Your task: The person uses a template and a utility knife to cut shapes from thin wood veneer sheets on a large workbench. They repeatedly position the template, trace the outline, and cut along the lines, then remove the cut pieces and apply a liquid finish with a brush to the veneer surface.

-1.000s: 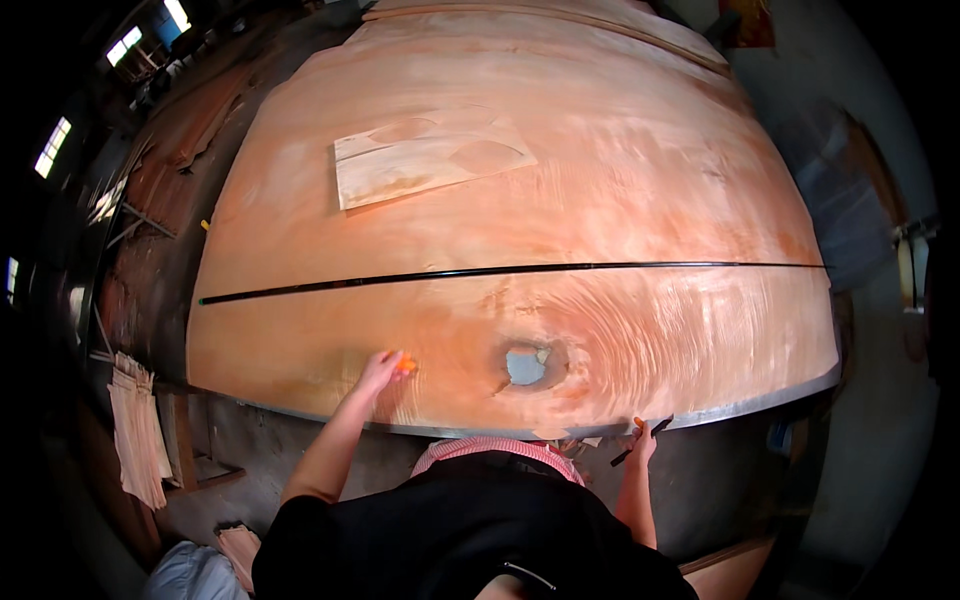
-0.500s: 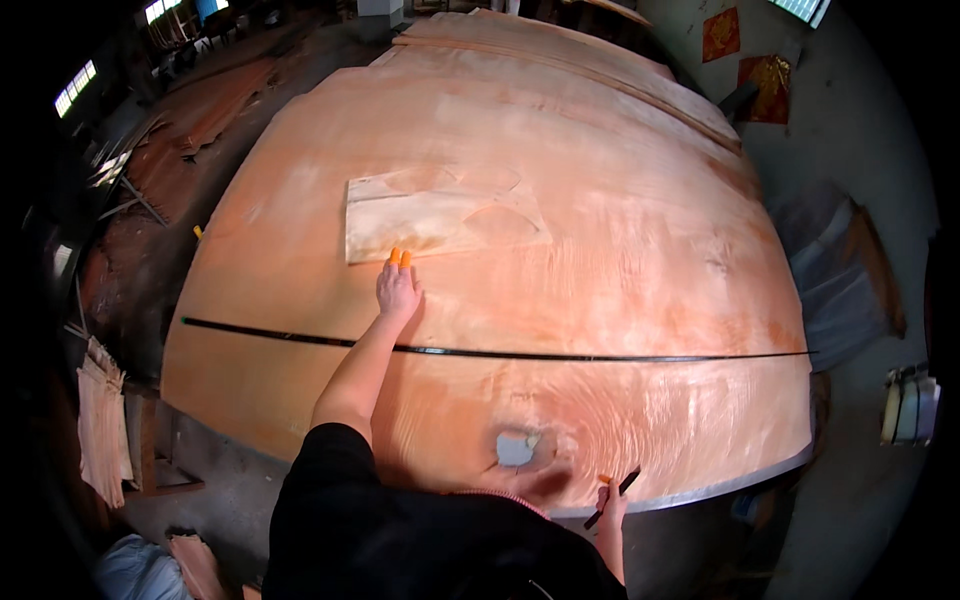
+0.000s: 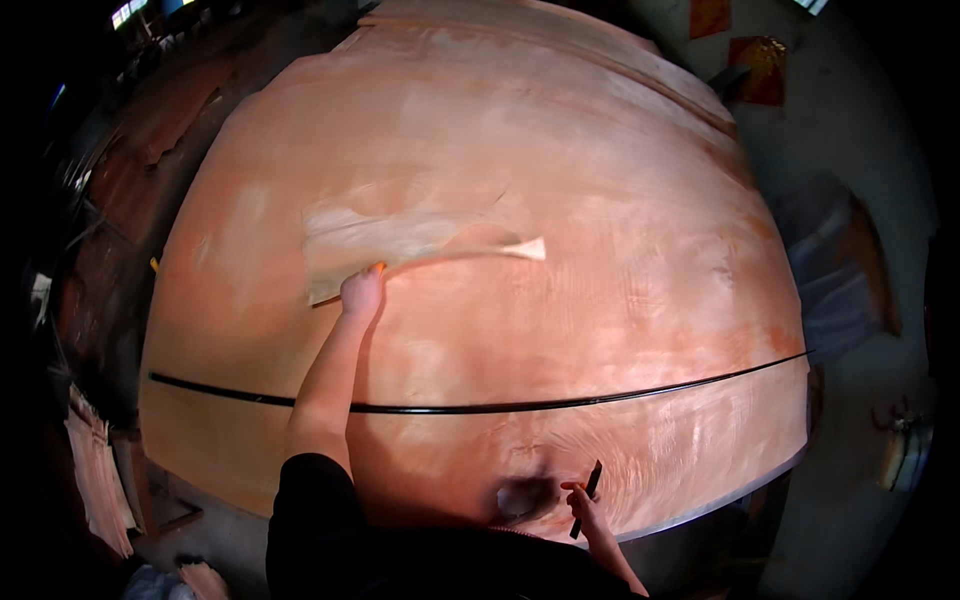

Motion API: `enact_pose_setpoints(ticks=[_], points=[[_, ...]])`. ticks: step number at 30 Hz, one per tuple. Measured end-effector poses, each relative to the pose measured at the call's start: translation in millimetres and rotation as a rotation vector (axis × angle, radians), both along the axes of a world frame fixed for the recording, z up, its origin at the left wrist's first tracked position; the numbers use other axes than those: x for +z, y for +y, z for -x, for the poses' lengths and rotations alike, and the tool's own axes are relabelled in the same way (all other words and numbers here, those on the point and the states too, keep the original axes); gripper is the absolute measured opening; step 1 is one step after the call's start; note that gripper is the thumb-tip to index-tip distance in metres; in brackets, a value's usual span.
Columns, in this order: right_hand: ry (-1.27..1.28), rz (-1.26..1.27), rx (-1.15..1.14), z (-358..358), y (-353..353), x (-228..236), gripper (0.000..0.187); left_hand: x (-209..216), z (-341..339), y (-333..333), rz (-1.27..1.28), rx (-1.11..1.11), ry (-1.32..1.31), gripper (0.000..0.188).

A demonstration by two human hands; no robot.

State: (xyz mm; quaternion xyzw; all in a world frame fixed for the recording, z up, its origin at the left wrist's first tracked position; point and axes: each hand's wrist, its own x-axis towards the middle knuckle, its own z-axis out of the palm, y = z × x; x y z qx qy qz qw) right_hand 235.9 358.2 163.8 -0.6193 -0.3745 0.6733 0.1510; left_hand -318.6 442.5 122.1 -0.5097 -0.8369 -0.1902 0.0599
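My left hand (image 3: 361,290), with orange fingertip covers, is closed on the near edge of a thin pale veneer piece (image 3: 370,240) with curved cut edges. The piece lies on a large reddish wood veneer sheet (image 3: 640,260), and its near edge is bent up, a lighter end flaring at the right. Near the front edge, my right hand (image 3: 590,508) is closed round a slim flat black tool (image 3: 594,480), perhaps a knife; its index finger points left. Beside that hand is a ragged hole (image 3: 522,498) in the sheet, partly in shadow.
A long thin black strip (image 3: 470,408) lies across the sheet between me and the veneer piece. More veneer (image 3: 98,470) stands at the left edge. Clear plastic sheeting (image 3: 835,260) hangs on the right, near a grey wall with red-orange papers (image 3: 757,70).
My left hand has gone from resting on the veneer piece to gripping its near edge, which has lifted and bent. My right hand with the black tool has moved slightly left. The view has shifted.
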Motion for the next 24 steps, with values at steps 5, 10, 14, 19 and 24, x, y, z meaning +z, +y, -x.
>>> enact_pose_setpoints(ticks=[5,10,14,19,24], points=[[0.052,-0.056,0.174,17.8,1.7,-7.0,0.021,53.0,-9.4,-50.9,-0.235,0.082,-0.698,0.016],[0.122,-0.053,0.307,17.5,-2.2,-12.0,0.02,73.7,-48.6,-151.6,-0.997,0.284,-1.626,0.024],[0.145,-0.096,0.396,11.0,-10.8,-12.2,0.02,61.1,-102.3,-230.4,-1.355,0.496,-1.885,0.028],[0.088,-0.203,0.553,-4.2,-16.2,-37.5,0.022,-10.0,-201.5,-286.7,-1.373,0.679,-2.063,0.025],[0.367,-0.147,0.493,8.6,-26.5,-1.0,0.042,5.2,-312.5,-249.7,-0.984,1.057,-1.976,0.024]])
